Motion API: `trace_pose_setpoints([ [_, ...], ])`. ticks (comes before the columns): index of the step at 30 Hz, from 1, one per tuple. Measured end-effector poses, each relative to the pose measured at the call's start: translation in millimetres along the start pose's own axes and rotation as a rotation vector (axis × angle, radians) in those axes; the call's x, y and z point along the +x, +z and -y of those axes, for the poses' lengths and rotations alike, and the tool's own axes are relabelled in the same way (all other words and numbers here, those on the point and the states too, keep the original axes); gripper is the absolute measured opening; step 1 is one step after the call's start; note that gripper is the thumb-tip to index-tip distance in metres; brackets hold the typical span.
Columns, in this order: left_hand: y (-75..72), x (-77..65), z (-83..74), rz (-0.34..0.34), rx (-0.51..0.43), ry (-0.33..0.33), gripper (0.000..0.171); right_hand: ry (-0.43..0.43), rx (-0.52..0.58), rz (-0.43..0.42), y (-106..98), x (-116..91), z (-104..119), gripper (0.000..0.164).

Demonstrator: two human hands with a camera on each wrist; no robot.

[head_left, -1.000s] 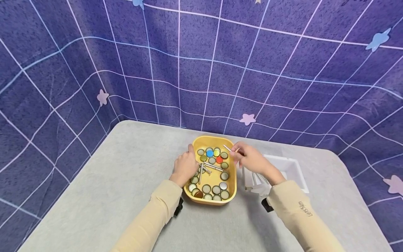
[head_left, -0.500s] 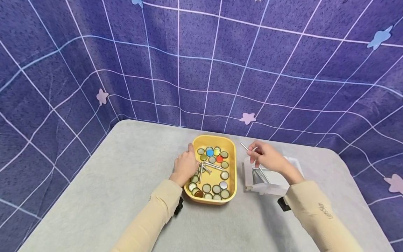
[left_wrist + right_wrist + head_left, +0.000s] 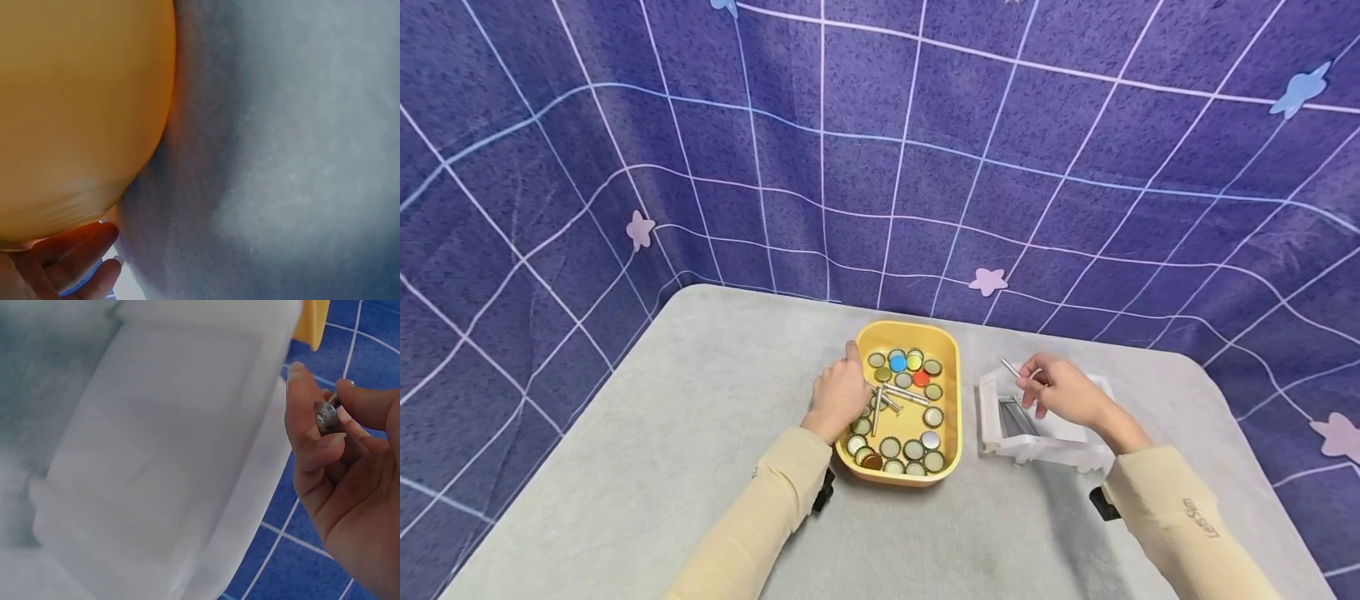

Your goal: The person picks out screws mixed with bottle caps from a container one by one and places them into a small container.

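Observation:
My left hand grips the left rim of a yellow tray, with fingers against its outer wall in the left wrist view. Inside the tray lie several bottle caps and a few silver bolts. Above a white bin, my right hand pinches a silver bolt between thumb and fingers. Its round head faces the camera in the right wrist view. More long silver metal pieces lie in the bin, partly hidden by the hand.
The tray and bin stand side by side on a grey table, a narrow gap between them. A purple curtain with grid lines and stars hangs behind and along the sides.
My right hand has moved from the tray's right rim rightward to over the white bin, carrying the bolt. The left hand stays at the tray's left rim.

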State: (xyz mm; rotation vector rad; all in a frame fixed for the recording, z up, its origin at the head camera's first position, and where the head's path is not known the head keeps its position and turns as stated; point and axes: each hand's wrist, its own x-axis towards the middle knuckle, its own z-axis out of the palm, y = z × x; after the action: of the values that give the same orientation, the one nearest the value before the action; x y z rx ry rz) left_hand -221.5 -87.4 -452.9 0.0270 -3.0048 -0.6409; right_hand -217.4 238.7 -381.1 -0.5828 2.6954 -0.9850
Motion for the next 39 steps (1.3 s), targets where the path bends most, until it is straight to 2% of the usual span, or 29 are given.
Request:
trace_pose_setpoints([
  [5,-0.4,0.1,0.1,0.002,-0.001,0.004,0.071,0.029,-0.047,0.023,-1,-5,-8,0.009],
  [13,-1.7,-1.0,-0.4,0.002,-0.006,-0.006,0.068,-0.019,-0.193,0.095,-1,-12,-16,0.004],
  [16,-2.0,-1.0,-0.5,0.004,-0.009,-0.008,0.068,-0.041,-0.264,0.073,0,-12,-18,0.003],
  [20,-2.2,-0.6,-0.6,0.013,-0.007,-0.01,0.07,-0.052,-0.302,0.032,1,-10,-18,0.007],
  [30,-0.9,-0.6,0.0,0.0,-0.005,0.0,0.07,-0.063,-0.299,0.013,-1,-6,-11,0.008],
  [39,-0.6,-0.1,0.6,0.003,-0.01,-0.001,0.07,-0.114,-0.319,-0.08,3,5,8,0.006],
])
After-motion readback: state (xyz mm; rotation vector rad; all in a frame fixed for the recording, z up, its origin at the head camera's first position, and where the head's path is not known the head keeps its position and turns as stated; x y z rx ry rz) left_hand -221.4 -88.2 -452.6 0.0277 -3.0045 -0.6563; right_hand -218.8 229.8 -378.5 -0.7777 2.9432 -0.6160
